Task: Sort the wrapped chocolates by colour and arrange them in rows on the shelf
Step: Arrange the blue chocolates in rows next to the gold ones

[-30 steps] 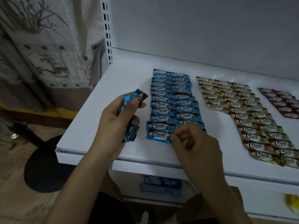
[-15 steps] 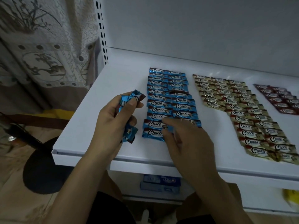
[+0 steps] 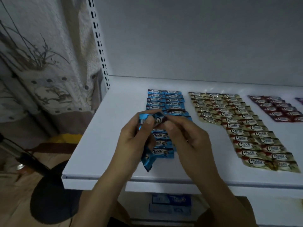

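Closest to me, the left hand (image 3: 132, 141) is curled around a small bundle of blue chocolates (image 3: 147, 159), held just above the white shelf (image 3: 106, 145). The right hand (image 3: 188, 141) meets it, thumb and forefinger pinching the top end of one blue wrapper (image 3: 159, 118). Beneath both hands, two blue rows (image 3: 165, 102) run toward the back wall. To their right lie the gold rows (image 3: 237, 125), then, farther right, the red rows (image 3: 278, 108). A patterned curtain (image 3: 49, 63) hangs left of the shelf.
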### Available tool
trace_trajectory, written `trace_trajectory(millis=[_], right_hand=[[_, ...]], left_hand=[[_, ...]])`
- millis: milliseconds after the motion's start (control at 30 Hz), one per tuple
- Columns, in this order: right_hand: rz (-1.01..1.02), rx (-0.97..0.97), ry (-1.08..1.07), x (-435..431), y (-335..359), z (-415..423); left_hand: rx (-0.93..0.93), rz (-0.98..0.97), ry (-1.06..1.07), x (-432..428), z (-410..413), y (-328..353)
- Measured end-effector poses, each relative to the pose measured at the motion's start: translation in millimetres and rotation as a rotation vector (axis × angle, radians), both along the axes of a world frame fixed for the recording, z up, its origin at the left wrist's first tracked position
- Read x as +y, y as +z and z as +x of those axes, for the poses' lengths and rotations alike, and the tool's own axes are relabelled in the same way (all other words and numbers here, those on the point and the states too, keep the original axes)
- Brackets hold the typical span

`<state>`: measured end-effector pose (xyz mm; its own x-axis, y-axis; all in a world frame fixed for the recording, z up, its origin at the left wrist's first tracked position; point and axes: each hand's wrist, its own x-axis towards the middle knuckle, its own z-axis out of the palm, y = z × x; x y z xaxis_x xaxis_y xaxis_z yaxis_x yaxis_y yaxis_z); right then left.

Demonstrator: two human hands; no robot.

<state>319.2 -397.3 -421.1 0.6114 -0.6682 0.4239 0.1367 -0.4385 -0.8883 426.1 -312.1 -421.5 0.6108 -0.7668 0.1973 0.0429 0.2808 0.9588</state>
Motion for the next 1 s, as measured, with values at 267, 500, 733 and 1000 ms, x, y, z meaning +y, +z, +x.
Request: trace_trajectory(millis=[267, 500, 733, 1000], right_hand=[[0.253, -0.05, -0.096, -16.2, 13.8, -32.2], [0.331, -0.025, -0.129, -15.3, 7.1, -51.1], [0.234, 0.161, -0.189, -26.1, -12.1, -72.2], [-0.149, 0.49, -0.262, -30.3, -34.5, -71.5]], left_hand=[[-0.05, 0.065, -0.104, -18.3, -33.4, 4.9], [-0.254, 0.161, -0.084, -19.3, -39.2, 1.3], [-0.251, 0.186, 0.033, -12.3, -33.7, -5.1], [-0.202, 0.174, 0.144, -9.8, -25.4, -7.8]])
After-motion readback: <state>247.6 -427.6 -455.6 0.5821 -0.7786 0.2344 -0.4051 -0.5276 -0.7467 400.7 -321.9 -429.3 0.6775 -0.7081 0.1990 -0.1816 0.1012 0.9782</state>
